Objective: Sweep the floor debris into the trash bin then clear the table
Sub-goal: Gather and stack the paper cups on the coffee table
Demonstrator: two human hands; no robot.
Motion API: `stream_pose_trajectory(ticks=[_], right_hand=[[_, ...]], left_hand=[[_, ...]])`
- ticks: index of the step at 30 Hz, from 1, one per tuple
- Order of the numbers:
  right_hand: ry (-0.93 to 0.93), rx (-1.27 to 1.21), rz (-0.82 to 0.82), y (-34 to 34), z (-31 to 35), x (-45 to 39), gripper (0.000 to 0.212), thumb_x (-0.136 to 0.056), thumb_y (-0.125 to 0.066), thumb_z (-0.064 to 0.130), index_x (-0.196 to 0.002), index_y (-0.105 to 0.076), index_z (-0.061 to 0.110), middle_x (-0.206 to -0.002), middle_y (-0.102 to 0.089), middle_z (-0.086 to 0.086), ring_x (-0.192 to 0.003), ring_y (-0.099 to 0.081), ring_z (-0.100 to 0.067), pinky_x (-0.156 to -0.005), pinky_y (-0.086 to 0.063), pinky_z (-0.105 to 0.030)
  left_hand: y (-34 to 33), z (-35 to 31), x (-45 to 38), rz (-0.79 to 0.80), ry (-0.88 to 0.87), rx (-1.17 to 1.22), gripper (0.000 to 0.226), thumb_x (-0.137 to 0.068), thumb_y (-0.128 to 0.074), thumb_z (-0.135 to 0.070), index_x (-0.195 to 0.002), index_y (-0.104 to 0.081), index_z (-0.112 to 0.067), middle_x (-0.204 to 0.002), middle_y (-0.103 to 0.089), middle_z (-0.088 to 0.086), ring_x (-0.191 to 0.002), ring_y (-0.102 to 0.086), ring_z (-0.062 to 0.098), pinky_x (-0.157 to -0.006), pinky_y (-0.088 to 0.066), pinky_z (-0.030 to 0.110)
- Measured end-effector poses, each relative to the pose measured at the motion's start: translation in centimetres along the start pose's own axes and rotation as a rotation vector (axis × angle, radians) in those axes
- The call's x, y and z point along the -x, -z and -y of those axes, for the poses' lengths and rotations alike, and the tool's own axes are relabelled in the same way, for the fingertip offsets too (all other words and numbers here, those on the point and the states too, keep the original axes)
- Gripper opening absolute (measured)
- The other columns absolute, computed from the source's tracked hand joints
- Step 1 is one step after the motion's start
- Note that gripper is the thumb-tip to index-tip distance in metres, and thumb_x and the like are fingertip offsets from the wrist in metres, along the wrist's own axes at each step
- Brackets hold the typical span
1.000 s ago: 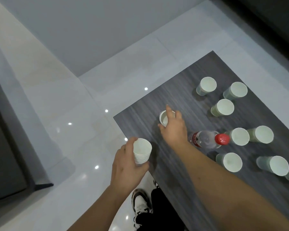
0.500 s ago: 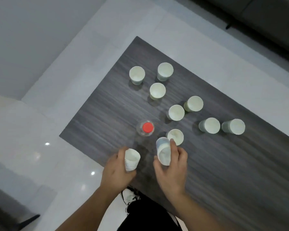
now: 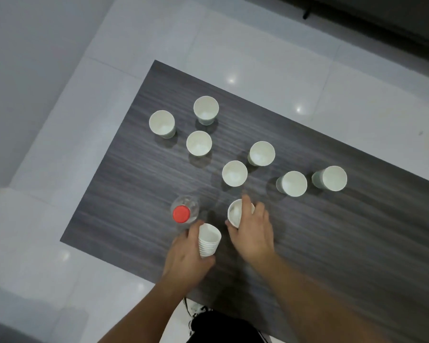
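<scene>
Cups are crowding the left half of the bench (image 3: 344, 243): seven are standing loose, mouths upward, and the right half is lying bare. One bottle (image 3: 183, 211) (red cap) is standing upright near the left edge. Left hand (image 3: 186, 256) is gripping a nested stack (image 3: 208, 240), tilted; right hand (image 3: 252, 233) is grasping a single cup (image 3: 235, 212).

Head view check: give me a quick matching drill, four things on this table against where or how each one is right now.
Things:
1. stack of paper cups
2. water bottle
3. single paper cup
4. far-right paper cup

States:
A. gripped by the right hand
B. standing free, no hand near
C. held by the left hand
D. upright, red cap on

Pairs: 1-C, 2-D, 3-A, 4-B
</scene>
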State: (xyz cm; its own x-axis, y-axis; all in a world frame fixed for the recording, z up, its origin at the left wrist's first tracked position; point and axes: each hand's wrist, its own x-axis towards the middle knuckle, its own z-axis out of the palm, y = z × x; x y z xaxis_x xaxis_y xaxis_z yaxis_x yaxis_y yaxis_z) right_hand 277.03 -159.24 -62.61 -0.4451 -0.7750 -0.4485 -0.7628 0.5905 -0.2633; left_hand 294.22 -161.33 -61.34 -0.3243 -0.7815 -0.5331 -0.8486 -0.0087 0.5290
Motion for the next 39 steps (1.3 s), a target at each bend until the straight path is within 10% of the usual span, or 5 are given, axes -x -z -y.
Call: stream_pose_trajectory(ticks=[4, 11, 27, 36, 39], right_hand=[[0.006, -0.024, 0.084, 0.3, -1.1, 0.3, 0.079, -0.082, -0.069, 0.042, -0.146, -0.030, 0.017, -0.126, -0.044, -0.009, -0.114, -0.051, -0.030, -0.087, -0.050, -0.040], [0.107, -0.360, -0.506, 3.8, 2.5, -3.5, 0.078, -0.071, -0.069, 0.045, -0.136, -0.043, 0.011, -0.119, -0.051, -0.009, -0.104, -0.049, -0.025, -0.088, -0.041, -0.031], [-0.020, -0.305, -0.695, 9.5, 3.5, -12.7, 0.075, -0.068, -0.070, 0.036, -0.135, -0.051, 0.006, -0.107, -0.056, -0.017, -0.093, -0.049, -0.035, -0.081, -0.039, -0.037], [-0.069, 0.014, -0.180, 6.0, -0.4, -11.4, 0.077, -0.083, -0.067, 0.046, -0.144, -0.036, 0.011, -0.132, -0.051, -0.015, -0.117, -0.045, -0.034, -0.095, -0.041, -0.044], [-0.084, -0.159, -0.322, 6.8, -1.0, -10.2, 0.076, -0.078, -0.069, 0.046, -0.141, -0.042, 0.011, -0.118, -0.060, -0.013, -0.108, -0.048, -0.033, -0.092, -0.042, -0.044]], left_hand=[[0.1, -0.3, -0.8, 0.022, 0.033, -0.007, 0.069, -0.070, -0.072, -0.041, -0.129, -0.037, -0.037, -0.119, -0.058, 0.000, -0.099, -0.060, 0.024, -0.080, -0.053, 0.037], [-0.4, -0.5, -1.9, 0.033, -0.004, -0.040, 0.074, -0.067, -0.072, -0.039, -0.132, -0.036, -0.035, -0.121, -0.058, -0.002, -0.102, -0.058, 0.023, -0.079, -0.048, 0.033], [-1.4, -1.2, -1.5, 0.049, 0.006, -0.027, 0.073, -0.065, -0.071, -0.033, -0.132, -0.041, -0.032, -0.112, -0.060, -0.005, -0.100, -0.056, 0.022, -0.081, -0.045, 0.030], [-2.3, -2.5, -2.4, 0.072, -0.033, -0.038, 0.076, -0.063, -0.069, -0.037, -0.132, -0.038, -0.034, -0.113, -0.059, -0.008, -0.100, -0.056, 0.022, -0.083, -0.045, 0.032], [-2.4, -3.4, -2.9, 0.072, -0.054, -0.039, 0.075, -0.063, -0.073, -0.034, -0.131, -0.040, -0.032, -0.113, -0.061, -0.006, -0.101, -0.057, 0.022, -0.084, -0.047, 0.034]])
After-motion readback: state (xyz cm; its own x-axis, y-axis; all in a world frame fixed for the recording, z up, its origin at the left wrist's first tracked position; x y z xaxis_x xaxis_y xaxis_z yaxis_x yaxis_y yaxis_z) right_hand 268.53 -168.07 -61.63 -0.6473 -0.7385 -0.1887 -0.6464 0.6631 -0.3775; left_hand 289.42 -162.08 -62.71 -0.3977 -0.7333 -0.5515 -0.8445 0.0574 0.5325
